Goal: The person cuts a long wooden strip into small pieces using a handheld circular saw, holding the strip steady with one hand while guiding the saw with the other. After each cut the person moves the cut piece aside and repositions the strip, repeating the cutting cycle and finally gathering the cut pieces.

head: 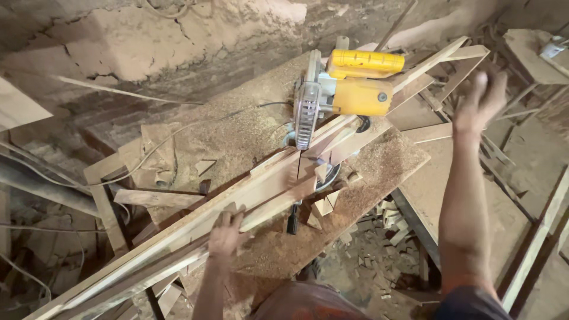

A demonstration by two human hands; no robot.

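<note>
A yellow mitre saw (344,95) stands on a sawdust-covered wooden bench (237,136). A long wooden strip (178,222) lies along the saw's fence, running from the blade down to the lower left. My left hand (227,232) grips this strip from above, a little left of the blade. My right hand (481,101) is raised in the air to the right of the saw, blurred, fingers apart, with nothing in it.
Small wood offcuts (323,204) lie on the bench below the blade and in a pile on the floor (379,237). More wooden strips and boards (438,65) lean behind the saw at right. A cracked mud wall (178,35) rises behind. Cables (148,154) cross the bench.
</note>
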